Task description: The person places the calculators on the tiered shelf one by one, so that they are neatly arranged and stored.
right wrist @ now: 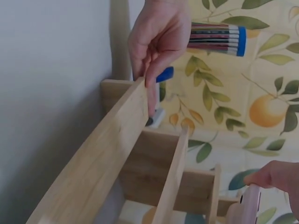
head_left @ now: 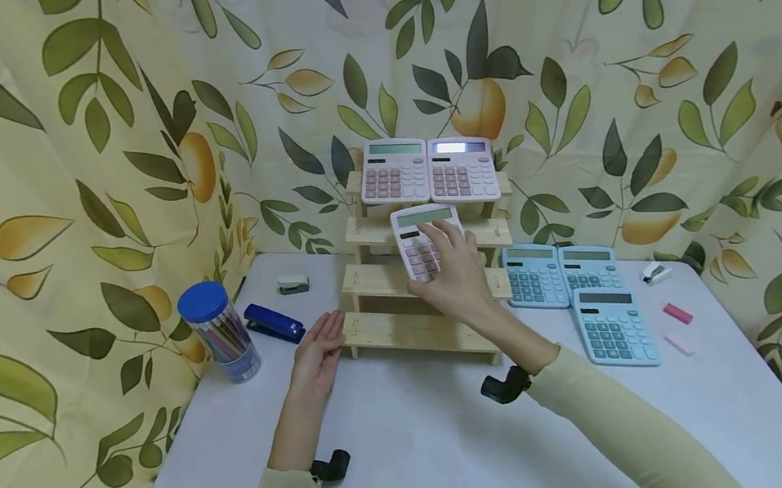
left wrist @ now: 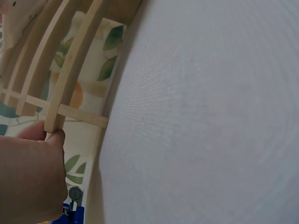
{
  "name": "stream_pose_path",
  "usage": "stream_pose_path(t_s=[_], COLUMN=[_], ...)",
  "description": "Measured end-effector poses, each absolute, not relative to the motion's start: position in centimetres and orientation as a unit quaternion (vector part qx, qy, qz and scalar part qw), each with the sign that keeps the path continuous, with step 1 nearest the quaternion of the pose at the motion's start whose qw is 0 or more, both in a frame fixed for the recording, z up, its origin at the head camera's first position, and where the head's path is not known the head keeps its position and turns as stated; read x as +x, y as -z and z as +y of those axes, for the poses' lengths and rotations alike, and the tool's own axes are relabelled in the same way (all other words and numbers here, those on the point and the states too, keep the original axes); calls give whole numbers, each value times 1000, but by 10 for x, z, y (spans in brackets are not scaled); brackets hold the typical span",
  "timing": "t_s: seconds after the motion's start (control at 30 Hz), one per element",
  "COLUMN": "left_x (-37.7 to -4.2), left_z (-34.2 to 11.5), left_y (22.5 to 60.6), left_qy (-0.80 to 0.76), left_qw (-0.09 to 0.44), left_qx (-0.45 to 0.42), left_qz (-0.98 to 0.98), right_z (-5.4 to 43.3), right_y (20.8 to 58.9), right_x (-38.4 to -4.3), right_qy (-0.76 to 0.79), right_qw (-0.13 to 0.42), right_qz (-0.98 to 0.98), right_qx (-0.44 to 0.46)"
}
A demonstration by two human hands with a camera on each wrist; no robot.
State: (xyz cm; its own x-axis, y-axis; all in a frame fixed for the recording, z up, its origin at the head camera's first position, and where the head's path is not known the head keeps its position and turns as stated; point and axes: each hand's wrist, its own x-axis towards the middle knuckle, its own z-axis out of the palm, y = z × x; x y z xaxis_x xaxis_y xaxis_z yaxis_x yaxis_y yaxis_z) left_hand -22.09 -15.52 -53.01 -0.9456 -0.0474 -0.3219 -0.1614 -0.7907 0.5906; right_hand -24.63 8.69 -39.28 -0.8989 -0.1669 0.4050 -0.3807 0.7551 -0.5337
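My right hand [head_left: 457,272] grips a pink calculator [head_left: 412,251] by its lower right part, tilted above the middle steps of a wooden tiered stand [head_left: 410,332]. In the right wrist view that hand [right wrist: 280,176] appears at the right edge, with the pink calculator [right wrist: 245,207] below it. My left hand [head_left: 318,351] is at the left end of the lowest step. Its thumb and fingers pinch the board's end, as the left hand [left wrist: 35,163] shows in the left wrist view. Two more pink calculators [head_left: 393,171] lean side by side on the top step.
Right of the stand lie three blue calculators [head_left: 616,330], a small white-and-black object [head_left: 654,273] and two pink blocks [head_left: 678,312]. On the left are a blue stapler [head_left: 274,323], a blue-lidded jar of pencils [head_left: 225,336] and a small white-and-dark object [head_left: 293,283]. Patterned curtain hangs behind.
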Motion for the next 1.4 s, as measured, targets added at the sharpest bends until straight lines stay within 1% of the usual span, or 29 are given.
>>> stream_pose_path(t_s=[0.37, 0.5, 0.97, 1.17, 1.4], left_x=[-220, -220, -220, -220, -220], left_z=[-156, -157, -156, -155, -157], left_y=[529, 529, 533, 534, 533], left_qy=[-935, -934, -934, -936, -936], left_qw=[34, 33, 33, 33, 33], left_qx=[-157, -153, -153, -159, -155], left_qz=[317, 320, 321, 311, 313], right_z=[61, 49, 15, 9, 15], right_y=[388, 388, 393, 397, 398], right_x=[-262, -270, -295, -298, -294], right_qy=[-320, -320, -311, -290, -259], right_qw=[160, 160, 195, 192, 195], right_qz=[-920, -922, -926, -934, -940], right_qx=[158, 149, 89, 82, 109])
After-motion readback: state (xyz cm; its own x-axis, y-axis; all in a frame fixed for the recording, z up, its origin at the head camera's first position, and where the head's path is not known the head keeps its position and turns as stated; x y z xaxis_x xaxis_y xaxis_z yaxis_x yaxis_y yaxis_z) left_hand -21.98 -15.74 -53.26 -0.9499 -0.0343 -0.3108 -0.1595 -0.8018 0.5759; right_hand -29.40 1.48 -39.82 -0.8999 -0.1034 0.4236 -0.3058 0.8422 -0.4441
